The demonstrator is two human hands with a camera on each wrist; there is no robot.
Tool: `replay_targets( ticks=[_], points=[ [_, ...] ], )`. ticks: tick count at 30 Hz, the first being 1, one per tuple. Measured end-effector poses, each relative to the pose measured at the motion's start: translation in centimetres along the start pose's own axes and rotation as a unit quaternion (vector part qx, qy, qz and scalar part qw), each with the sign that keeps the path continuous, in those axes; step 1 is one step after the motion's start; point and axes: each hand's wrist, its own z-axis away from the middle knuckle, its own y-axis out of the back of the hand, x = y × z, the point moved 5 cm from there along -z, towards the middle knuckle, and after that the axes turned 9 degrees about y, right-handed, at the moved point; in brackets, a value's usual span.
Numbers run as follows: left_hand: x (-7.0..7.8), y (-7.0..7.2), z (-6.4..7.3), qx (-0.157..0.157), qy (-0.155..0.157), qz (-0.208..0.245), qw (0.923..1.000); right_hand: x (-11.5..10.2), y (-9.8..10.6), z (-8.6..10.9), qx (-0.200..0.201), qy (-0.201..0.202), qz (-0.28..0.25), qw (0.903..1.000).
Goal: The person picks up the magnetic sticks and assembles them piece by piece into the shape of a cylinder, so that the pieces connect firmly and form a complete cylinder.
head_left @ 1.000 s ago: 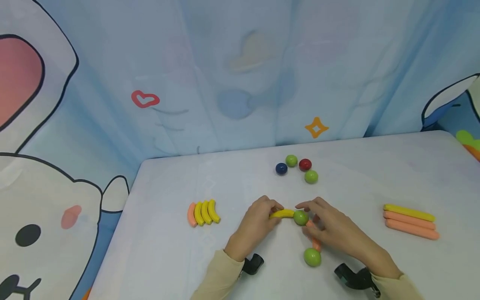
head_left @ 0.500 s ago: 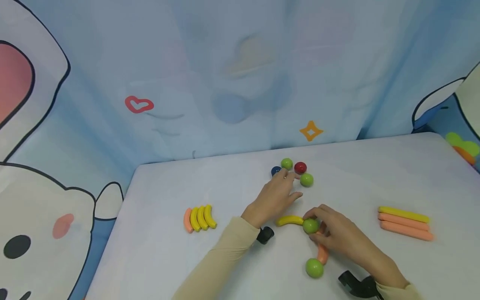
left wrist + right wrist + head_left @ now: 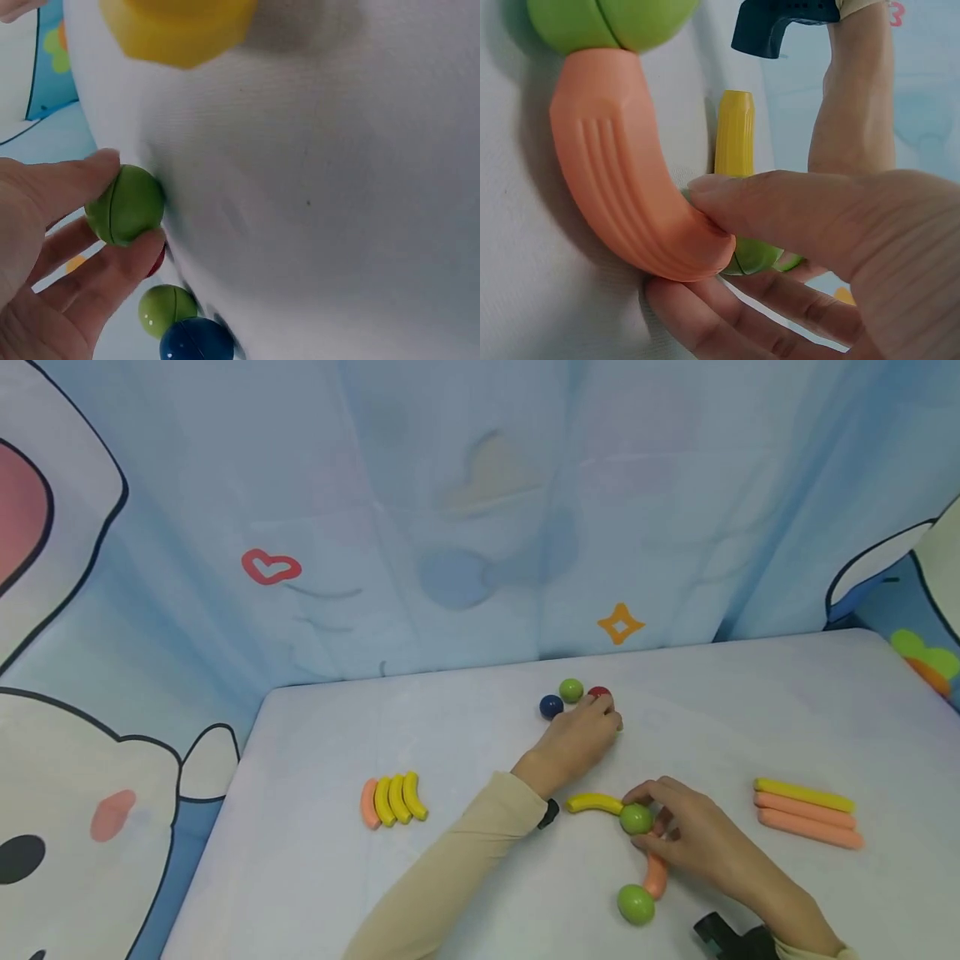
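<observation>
Thumb and fingertips of my left hand (image 3: 572, 745) pinch a green ball (image 3: 126, 206) at the back of the table; in the head view the hand mostly hides it. Around it lie a red ball (image 3: 598, 692), another green ball (image 3: 571, 691) and a blue ball (image 3: 551, 707). My right hand (image 3: 693, 835) holds a second green ball (image 3: 637, 819), where a curved yellow stick (image 3: 592, 802) and a curved orange stick (image 3: 611, 157) meet. At the orange stick's near end sits one more green ball (image 3: 636, 904), touching it.
Several curved yellow sticks (image 3: 397, 799) and a curved orange stick (image 3: 370, 804) lie side by side at the left. On the right, a straight yellow stick (image 3: 804, 795) lies beside two straight orange sticks (image 3: 810, 828). A printed blue curtain (image 3: 480, 527) hangs behind the white table (image 3: 315, 877).
My left hand has let go of the curved yellow stick, reached to the back balls and taken hold of a green one. My right hand has closed its fingers around the green ball at the joint.
</observation>
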Motion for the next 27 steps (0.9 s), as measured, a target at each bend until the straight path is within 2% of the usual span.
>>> replay_targets(
  ticks=[6,10,15,20,23,27],
  points=[
    [-1.0,-0.2,1.0,-0.042,0.027,0.087,0.9949,0.0,0.0,-0.2,-0.005,0.0,0.003,1.0],
    [-2.3,0.4,2.8,-0.057,0.04,0.148,0.9866,0.1,0.0,-0.3,-0.007,-0.002,0.007,1.0],
    [-4.2,1.3,6.1,-0.036,0.077,0.213,0.9732,0.1,0.2,-0.5,-0.008,0.008,0.009,0.9999],
    [-5.6,1.0,9.4,-0.012,0.115,0.267,0.9568,0.0,0.4,-1.1,-0.003,0.006,0.016,0.9999],
    [-6.0,0.5,10.7,0.001,0.128,0.294,0.9471,0.0,0.5,-1.4,0.004,0.0,0.02,0.9998],
    [-6.4,-0.3,11.4,0.016,0.138,0.321,0.937,-0.2,0.4,-1.9,0.019,-0.003,0.023,0.9996]
  ],
)
